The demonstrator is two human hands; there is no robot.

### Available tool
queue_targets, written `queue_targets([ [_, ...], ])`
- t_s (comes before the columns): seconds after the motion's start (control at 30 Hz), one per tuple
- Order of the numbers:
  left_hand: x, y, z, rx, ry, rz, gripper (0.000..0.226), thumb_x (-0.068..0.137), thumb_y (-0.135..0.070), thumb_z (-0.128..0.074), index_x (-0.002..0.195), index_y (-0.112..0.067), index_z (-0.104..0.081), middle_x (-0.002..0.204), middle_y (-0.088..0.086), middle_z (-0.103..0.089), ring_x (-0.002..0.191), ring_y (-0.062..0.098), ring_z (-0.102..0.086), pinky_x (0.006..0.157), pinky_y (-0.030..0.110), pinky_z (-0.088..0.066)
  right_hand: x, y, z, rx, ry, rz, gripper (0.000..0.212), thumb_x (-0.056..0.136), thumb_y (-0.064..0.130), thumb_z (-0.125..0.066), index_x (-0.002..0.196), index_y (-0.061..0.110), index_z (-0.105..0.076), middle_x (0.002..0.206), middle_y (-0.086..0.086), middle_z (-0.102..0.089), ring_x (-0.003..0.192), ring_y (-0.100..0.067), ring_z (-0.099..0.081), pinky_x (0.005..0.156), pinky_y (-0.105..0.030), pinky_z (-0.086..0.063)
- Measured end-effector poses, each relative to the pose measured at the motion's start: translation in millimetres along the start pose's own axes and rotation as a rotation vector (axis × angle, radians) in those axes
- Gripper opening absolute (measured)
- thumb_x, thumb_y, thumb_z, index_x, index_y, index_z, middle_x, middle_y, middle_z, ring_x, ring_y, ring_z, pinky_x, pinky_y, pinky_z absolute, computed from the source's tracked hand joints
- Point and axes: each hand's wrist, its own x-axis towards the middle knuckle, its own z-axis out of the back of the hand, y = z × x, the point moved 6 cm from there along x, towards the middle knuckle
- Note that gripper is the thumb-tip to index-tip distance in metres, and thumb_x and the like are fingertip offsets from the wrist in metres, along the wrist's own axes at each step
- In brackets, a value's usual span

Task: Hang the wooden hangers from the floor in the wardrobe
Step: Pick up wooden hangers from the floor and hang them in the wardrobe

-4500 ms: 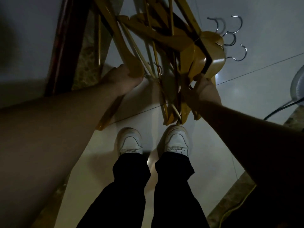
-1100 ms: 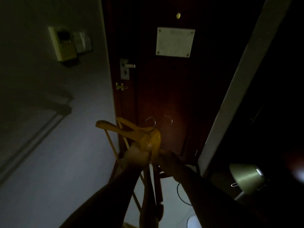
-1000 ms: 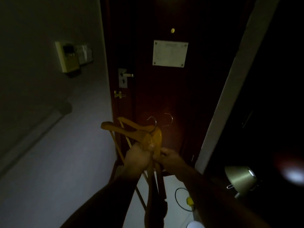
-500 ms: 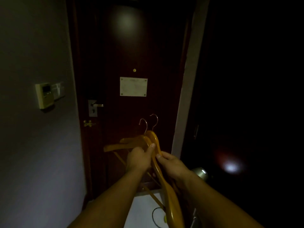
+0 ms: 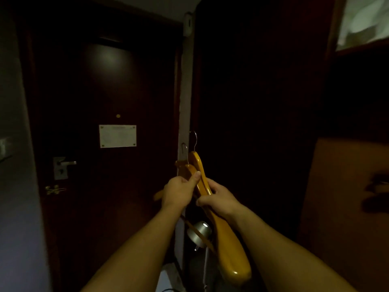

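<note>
A dark wooden door (image 5: 101, 127) fills the left half of the frame, its lower part lost in shadow; a pale notice (image 5: 117, 136) is fixed at its centre, the print too small to read, with a metal handle (image 5: 63, 165) and a brass latch (image 5: 54, 189) lower left. The right half is almost black, so nothing of the wardrobe interior can be made out; only an orange-brown panel (image 5: 347, 207) at the right edge and a pale patch (image 5: 364, 17) at upper right emerge. At centre, a person's bare forearms reach up from the bottom edge. The left hand (image 5: 179, 192) is closed around one of the wooden hangers (image 5: 219, 220), thumb pressed on its shoulder; the right hand (image 5: 221, 198) grips the other, whose broad arm runs down to lower centre. Their metal hooks (image 5: 190, 148) rise in front of a pale door frame (image 5: 185, 102). Further bars between the hands are partly hidden. A small metal lamp (image 5: 199, 234) sits below.
</note>
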Motion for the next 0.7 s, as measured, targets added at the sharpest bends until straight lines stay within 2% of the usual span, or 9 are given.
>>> queue_targets([
  [0.07, -13.2, -17.0, -16.9, -0.003, 0.012, -0.034, 0.04, 0.09, -0.058, -0.058, 0.086, -0.018, -0.062, 0.071, -0.004, -0.063, 0.063, 0.009, -0.058, 0.054, 0.024, -0.043, -14.2, 2.1, 21.6, 0.058, -0.004, -0.014, 0.059, 0.082, 0.001, -0.066, 0.128, 0.036, -0.056, 0.084, -0.009, -0.063, 0.062, -0.016, -0.063, 0.057, -0.028, -0.055],
  [0.17, -27.2, -38.6, -36.9, -0.028, 0.047, -0.108, 0.043, 0.086, -0.06, -0.062, 0.1, -0.019, -0.064, 0.081, -0.006, -0.07, 0.076, 0.011, -0.067, 0.07, 0.032, -0.057, -34.7, 6.6, 52.1, 0.089, -0.032, -0.011, 0.054, 0.083, -0.002, -0.063, 0.123, 0.034, -0.058, 0.078, -0.009, -0.064, 0.055, -0.015, -0.061, 0.053, -0.027, -0.053],
  [0.23, -32.3, -51.1, -51.2, -0.039, 0.137, -0.166, 0.04, 0.083, -0.056, -0.068, 0.105, -0.023, -0.064, 0.086, -0.009, -0.072, 0.082, 0.008, -0.069, 0.078, 0.036, -0.059, -47.8, 9.8, 76.2, 0.098, -0.052, 0.006, 0.054, 0.082, -0.003, -0.063, 0.125, 0.028, -0.059, 0.078, -0.008, -0.063, 0.053, -0.015, -0.06, 0.051, -0.027, -0.051],
  [0.3, -34.0, -61.1, -63.7, 0.004, 0.228, -0.199, 0.043, 0.08, -0.047, -0.076, 0.115, -0.026, -0.062, 0.104, -0.012, -0.069, 0.097, 0.008, -0.066, 0.084, 0.034, -0.057, -62.1, 12.3, 102.9, 0.097, -0.059, 0.008, 0.057, 0.08, -0.004, -0.063, 0.128, 0.026, -0.059, 0.08, -0.01, -0.063, 0.052, -0.016, -0.059, 0.049, -0.026, -0.05],
  [0.37, -30.3, -69.5, -69.8, 0.158, 0.199, -0.239, 0.054, 0.078, -0.038, -0.081, 0.125, -0.028, -0.057, 0.119, -0.009, -0.063, 0.11, 0.012, -0.06, 0.089, 0.032, -0.054, -78.7, 15.3, 131.8, 0.077, -0.057, -0.005, 0.06, 0.08, -0.003, -0.063, 0.129, 0.03, -0.058, 0.08, -0.009, -0.063, 0.051, -0.016, -0.058, 0.048, -0.026, -0.049],
  [0.47, -28.9, -91.8, -72.7, 0.355, 0.016, -0.286, 0.072, 0.074, -0.032, -0.084, 0.135, -0.029, -0.048, 0.134, -0.001, -0.054, 0.123, 0.02, -0.052, 0.095, 0.041, -0.053, -105.0, 17.2, 172.3, 0.054, -0.012, -0.023, 0.064, 0.08, -0.005, -0.062, 0.127, 0.038, -0.056, 0.08, -0.009, -0.062, 0.052, -0.016, -0.057, 0.049, -0.025, -0.05],
  [0.5, -30.6, -100.7, -78.6, 0.385, 0.001, -0.302, 0.08, 0.073, -0.032, -0.085, 0.14, -0.03, -0.042, 0.139, 0.001, -0.049, 0.129, 0.023, -0.047, 0.098, 0.044, -0.051, -113.6, 16.3, 184.7, 0.042, 0.0, -0.036, 0.067, 0.079, -0.004, -0.062, 0.13, 0.038, -0.053, 0.08, -0.008, -0.062, 0.054, -0.016, -0.057, 0.051, -0.025, -0.05],
  [0.6, -38.0, -124.6, -110.8, 0.432, 0.13, -0.336, 0.108, 0.068, -0.034, -0.089, 0.153, -0.034, -0.022, 0.153, 0.001, -0.032, 0.141, 0.027, -0.031, 0.109, 0.05, -0.041, -137.6, 7.6, 217.7, 0.01, 0.028, -0.083, 0.08, 0.07, 0.004, -0.067, 0.141, 0.037, -0.045, 0.078, -0.006, -0.065, 0.058, -0.016, -0.06, 0.055, -0.026, -0.052],
  [0.7, -49.4, -151.8, -151.6, 0.44, 0.246, -0.383, 0.122, 0.061, -0.036, -0.092, 0.155, -0.036, -0.014, 0.159, -0.003, -0.026, 0.143, 0.025, -0.032, 0.112, 0.053, -0.037, -166.3, 3.9, 246.6, 0.02, 0.04, -0.099, 0.077, 0.069, 0.005, -0.066, 0.137, 0.037, -0.049, 0.078, -0.006, -0.065, 0.067, -0.018, -0.059, 0.057, -0.026, -0.052],
])
